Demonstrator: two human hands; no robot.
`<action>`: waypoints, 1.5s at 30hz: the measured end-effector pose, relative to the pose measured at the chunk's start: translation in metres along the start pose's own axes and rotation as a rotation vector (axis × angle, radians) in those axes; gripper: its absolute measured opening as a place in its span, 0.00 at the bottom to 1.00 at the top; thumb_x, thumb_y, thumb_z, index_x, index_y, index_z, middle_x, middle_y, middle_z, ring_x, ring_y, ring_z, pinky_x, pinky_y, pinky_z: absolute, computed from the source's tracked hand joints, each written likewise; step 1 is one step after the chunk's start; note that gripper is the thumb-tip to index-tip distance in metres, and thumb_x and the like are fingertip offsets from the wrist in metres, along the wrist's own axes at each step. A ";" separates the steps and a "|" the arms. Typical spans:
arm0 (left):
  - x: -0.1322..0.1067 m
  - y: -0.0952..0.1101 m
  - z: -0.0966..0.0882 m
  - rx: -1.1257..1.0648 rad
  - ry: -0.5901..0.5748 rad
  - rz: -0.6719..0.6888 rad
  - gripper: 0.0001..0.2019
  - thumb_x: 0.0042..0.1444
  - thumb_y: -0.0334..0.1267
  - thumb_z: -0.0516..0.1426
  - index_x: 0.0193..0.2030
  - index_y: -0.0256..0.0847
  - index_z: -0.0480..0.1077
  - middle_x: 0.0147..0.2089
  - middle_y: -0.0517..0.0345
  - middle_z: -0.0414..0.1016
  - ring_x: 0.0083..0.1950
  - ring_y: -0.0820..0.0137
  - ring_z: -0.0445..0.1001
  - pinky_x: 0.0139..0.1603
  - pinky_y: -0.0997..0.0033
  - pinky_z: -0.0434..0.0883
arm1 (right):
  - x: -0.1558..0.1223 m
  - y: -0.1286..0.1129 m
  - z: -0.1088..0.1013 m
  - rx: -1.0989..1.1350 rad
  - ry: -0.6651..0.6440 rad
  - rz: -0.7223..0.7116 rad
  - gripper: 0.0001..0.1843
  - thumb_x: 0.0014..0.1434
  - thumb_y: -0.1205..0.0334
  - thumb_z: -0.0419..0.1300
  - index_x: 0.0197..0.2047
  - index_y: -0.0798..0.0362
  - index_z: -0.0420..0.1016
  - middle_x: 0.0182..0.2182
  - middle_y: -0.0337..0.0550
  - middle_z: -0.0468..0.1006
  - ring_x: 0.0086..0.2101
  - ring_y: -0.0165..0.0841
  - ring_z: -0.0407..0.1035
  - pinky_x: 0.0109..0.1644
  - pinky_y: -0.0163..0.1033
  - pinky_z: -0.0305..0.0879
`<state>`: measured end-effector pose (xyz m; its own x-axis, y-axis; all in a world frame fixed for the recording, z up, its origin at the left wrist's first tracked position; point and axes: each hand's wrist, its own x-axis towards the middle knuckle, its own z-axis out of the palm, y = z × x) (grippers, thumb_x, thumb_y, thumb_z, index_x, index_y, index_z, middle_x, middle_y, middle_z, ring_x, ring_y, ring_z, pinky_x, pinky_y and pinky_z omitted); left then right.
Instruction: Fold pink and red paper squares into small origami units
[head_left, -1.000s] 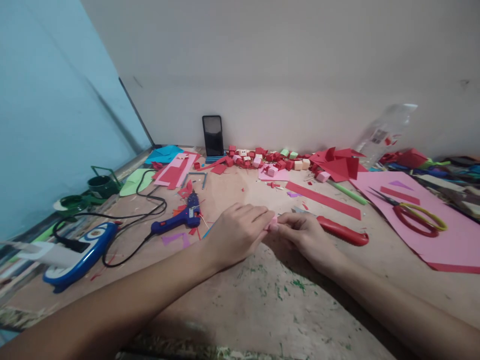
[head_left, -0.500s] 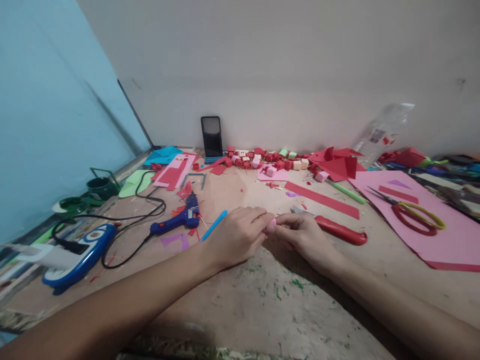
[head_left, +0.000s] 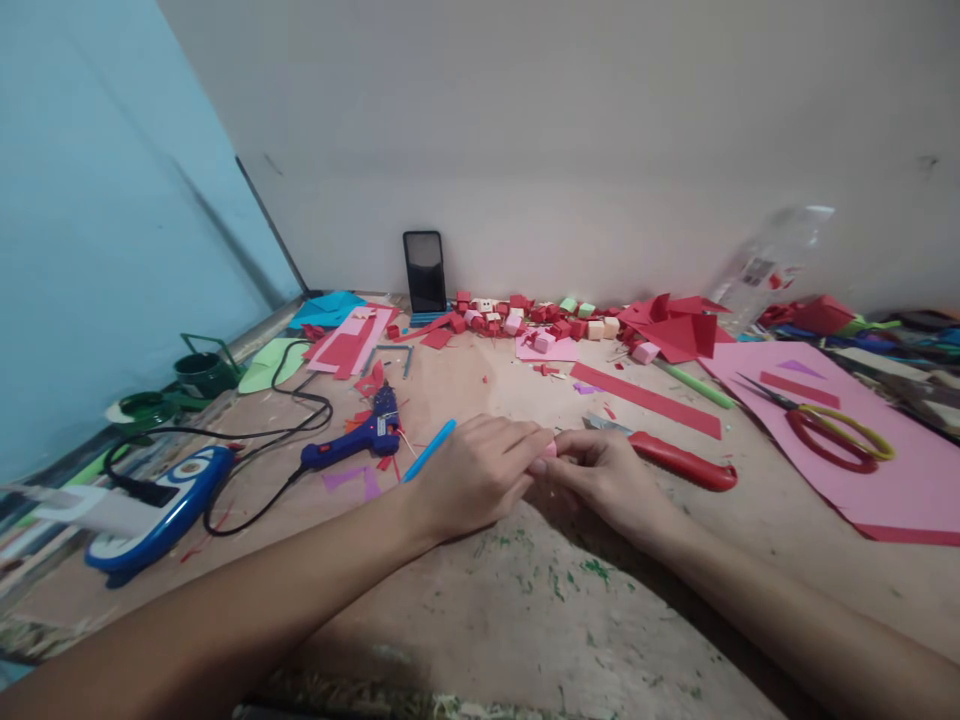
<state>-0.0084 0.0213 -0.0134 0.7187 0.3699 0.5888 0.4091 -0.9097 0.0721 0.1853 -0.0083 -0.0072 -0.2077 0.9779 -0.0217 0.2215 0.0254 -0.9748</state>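
A small pink paper piece (head_left: 550, 451) is pinched between the fingertips of both hands over the middle of the table. My left hand (head_left: 484, 470) is closed, its fingers curled and hiding most of the piece's left side. From the other side, my right hand (head_left: 607, 478) grips it with thumb and forefinger. A red-handled utility knife (head_left: 682, 460) lies just beyond my right hand. Beside my left wrist is a blue stick (head_left: 429, 450), with a blue glue gun (head_left: 367, 435) farther left.
Small paper cubes (head_left: 517, 318) line the back wall near a propped phone (head_left: 425, 272). Scissors (head_left: 832, 435) rest on pink paper (head_left: 900, 495) at right, before a plastic bottle (head_left: 772, 265). A black cord (head_left: 251, 520) and blue-white power strip (head_left: 169, 505) occupy the left.
The hands stay almost in place, still holding the pink paper piece. My fingers have shifted slightly around it, and the whole view has moved a little.
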 end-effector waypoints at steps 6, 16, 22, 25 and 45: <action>0.001 0.000 0.000 0.009 0.018 0.012 0.10 0.68 0.31 0.55 0.55 0.36 0.70 0.51 0.51 0.84 0.50 0.60 0.82 0.48 0.60 0.76 | 0.000 0.000 -0.001 0.028 0.004 -0.019 0.22 0.51 0.43 0.73 0.25 0.55 0.81 0.16 0.35 0.67 0.20 0.28 0.55 0.24 0.36 0.49; 0.002 -0.001 -0.004 0.057 0.012 -0.060 0.10 0.67 0.33 0.57 0.53 0.36 0.73 0.50 0.52 0.84 0.48 0.60 0.82 0.44 0.60 0.74 | 0.002 0.005 -0.001 0.099 0.019 0.011 0.22 0.49 0.44 0.75 0.29 0.55 0.79 0.15 0.31 0.66 0.17 0.25 0.52 0.21 0.34 0.44; 0.002 -0.001 -0.002 -0.010 0.027 -0.087 0.10 0.66 0.33 0.58 0.52 0.38 0.73 0.49 0.53 0.85 0.48 0.60 0.83 0.46 0.60 0.75 | 0.001 0.008 -0.002 0.151 0.001 -0.006 0.21 0.51 0.46 0.75 0.30 0.57 0.80 0.18 0.32 0.66 0.21 0.25 0.54 0.24 0.33 0.48; 0.001 -0.001 -0.001 -0.035 0.032 -0.105 0.11 0.65 0.33 0.58 0.53 0.38 0.73 0.49 0.52 0.85 0.49 0.60 0.83 0.47 0.60 0.75 | 0.001 0.007 -0.002 0.159 0.019 -0.002 0.20 0.50 0.46 0.76 0.30 0.57 0.81 0.17 0.31 0.65 0.19 0.24 0.53 0.23 0.33 0.46; 0.003 -0.004 0.000 -0.360 0.030 -0.295 0.16 0.62 0.31 0.61 0.57 0.38 0.74 0.54 0.50 0.83 0.51 0.62 0.82 0.52 0.63 0.75 | 0.004 0.005 -0.007 0.315 0.016 0.088 0.12 0.45 0.56 0.78 0.26 0.55 0.85 0.13 0.34 0.70 0.15 0.22 0.56 0.19 0.30 0.46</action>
<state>-0.0082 0.0254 -0.0118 0.5825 0.6218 0.5235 0.3686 -0.7761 0.5116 0.1928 -0.0028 -0.0107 -0.1855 0.9767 -0.1084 -0.0680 -0.1228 -0.9901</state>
